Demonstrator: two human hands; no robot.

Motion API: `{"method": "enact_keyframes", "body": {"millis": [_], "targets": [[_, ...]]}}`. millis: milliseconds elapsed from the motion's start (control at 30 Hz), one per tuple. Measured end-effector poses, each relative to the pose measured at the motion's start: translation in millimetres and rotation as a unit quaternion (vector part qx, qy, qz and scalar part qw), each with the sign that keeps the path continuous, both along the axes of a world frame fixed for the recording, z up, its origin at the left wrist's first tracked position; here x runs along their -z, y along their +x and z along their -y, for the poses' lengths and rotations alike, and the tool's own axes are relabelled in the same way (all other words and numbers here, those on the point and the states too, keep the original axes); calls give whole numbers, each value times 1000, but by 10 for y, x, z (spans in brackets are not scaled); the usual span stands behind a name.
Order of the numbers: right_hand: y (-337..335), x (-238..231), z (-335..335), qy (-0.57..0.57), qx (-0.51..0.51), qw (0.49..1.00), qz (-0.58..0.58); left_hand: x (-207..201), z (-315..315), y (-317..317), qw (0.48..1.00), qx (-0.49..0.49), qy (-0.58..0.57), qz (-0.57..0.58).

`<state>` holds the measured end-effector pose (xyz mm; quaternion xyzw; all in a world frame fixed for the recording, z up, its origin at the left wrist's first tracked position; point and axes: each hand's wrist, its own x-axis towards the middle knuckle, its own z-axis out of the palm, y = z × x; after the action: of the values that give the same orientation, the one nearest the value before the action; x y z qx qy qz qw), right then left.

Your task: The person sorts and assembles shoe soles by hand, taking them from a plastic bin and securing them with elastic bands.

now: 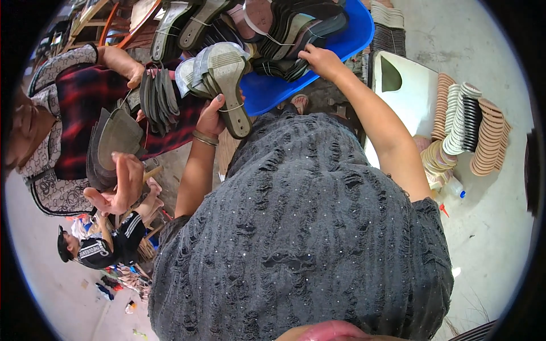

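My left hand [211, 118] is closed round a bundle of grey insoles [232, 85], tied with string and held tilted, heel end down. My right hand [322, 61] reaches forward to a large blue basin [360, 25], its fingers pinched on the end of a bundle of dark insoles [278, 69]. More tied bundles of insoles [196, 23], grey and brownish, are heaped in the basin and rise above its rim. Part of the bundle under my right fingers is hidden by those lying over it.
To my left sits a person in a plaid apron [99, 94], hands around another grey insole bundle [159, 99]. On the right stand a white board [406, 108] and rows of stacked beige and black soles [466, 122]. Farther back another person [102, 247] sits by a pile of scraps.
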<state>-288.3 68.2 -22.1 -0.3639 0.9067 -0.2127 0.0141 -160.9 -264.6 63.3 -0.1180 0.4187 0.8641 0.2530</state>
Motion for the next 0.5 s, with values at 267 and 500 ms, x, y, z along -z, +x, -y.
{"method": "enact_keyframes", "body": {"millis": [267,500], "targets": [[360,-462,485,-20,-82,996,-12,-42,-42,-85,999,18,-42,-18],[282,-869,694,-85,-38,982,163,-48,-53,-207,1000,-14,-8,3]]}}
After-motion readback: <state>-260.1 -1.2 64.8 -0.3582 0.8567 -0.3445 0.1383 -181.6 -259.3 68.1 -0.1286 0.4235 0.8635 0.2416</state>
